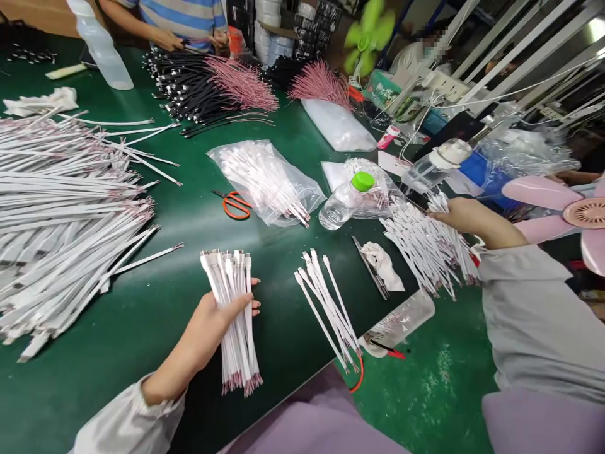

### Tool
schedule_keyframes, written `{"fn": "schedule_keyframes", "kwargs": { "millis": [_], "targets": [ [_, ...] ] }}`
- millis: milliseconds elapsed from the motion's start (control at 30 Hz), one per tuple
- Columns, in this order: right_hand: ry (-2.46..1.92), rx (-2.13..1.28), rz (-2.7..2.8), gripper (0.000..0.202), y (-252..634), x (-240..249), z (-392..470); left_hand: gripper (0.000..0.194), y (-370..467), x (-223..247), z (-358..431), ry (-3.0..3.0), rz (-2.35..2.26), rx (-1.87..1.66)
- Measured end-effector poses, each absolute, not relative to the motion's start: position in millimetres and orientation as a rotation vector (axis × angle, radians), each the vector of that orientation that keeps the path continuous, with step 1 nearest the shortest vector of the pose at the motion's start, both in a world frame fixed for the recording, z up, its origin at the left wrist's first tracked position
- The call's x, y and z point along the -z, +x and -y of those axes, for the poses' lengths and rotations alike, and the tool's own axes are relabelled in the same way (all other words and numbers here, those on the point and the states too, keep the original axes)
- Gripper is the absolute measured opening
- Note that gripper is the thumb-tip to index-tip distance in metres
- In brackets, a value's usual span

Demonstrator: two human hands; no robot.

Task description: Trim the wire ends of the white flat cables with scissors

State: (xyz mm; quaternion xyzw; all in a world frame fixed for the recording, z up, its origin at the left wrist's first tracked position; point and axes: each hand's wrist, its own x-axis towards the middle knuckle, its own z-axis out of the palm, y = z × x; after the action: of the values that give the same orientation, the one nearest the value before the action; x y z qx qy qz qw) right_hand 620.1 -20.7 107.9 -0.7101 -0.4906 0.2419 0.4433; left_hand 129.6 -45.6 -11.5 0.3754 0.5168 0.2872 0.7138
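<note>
1. Firstly, at the far left, a large pile of white cables (70, 239) lies on the green table (271, 271), and some of them stick out toward the middle.
2. Farther back, a co-worker in a striped shirt (182, 19) is across the table, near the black cables (186, 88) and pink wires (241, 79).
3. Next, the wearer's left hand (210, 321) is closed around a bundle of white cables (236, 353); the connectors point away from the body, the pinkish wire ends toward it.
4. Beyond this hand, orange-handled scissors (236, 205) lie just beside a clear bag (265, 176) with white cables inside.
5. Between the two hands, several loose white cables (334, 306) lie near the table edge, and behind them is a green-capped bottle (338, 208).
6. Further right, the right hand (466, 217) touches a heap of white cables (416, 246); its fingertips are partly hidden, so one cannot tell if it grips any.
7. Lastly, a pink fan (583, 211) is at the right border.
</note>
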Motion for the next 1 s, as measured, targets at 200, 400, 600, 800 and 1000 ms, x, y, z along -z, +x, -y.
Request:
{"fn": "schedule_keyframes", "kwargs": {
  "millis": [200, 400, 600, 800, 1000],
  "targets": [
    [-1.912, -0.973, 1.503, 0.028, 507.3, -80.2, 42.9, 0.046, 146.8, 9.5, 42.1, 0.726, -1.123, -0.676],
    [-2.072, -0.804, 1.893, 0.039, 413.6, -31.7, 41.7, 0.032, 160.0, 14.2, 44.1, 0.786, -1.014, -0.74],
    [-1.491, -1.47, 1.725, 0.045, 355.1, -13.7, 21.5, 0.025, 152.6, 17.3, 46.1, 0.751, -0.919, -0.788],
    [-1.137, -1.765, 1.255, 0.033, 318.4, 10.8, 15.1, 0.029, 149.9, 21.2, 45.9, 0.639, -0.807, -0.834],
    [-1.156, -1.548, 1.274, 0.027, 319.9, 21.5, 18.8, 0.019, 152.1, 21.2, 45.6, 0.719, -0.853, -0.86]
  ]
}}
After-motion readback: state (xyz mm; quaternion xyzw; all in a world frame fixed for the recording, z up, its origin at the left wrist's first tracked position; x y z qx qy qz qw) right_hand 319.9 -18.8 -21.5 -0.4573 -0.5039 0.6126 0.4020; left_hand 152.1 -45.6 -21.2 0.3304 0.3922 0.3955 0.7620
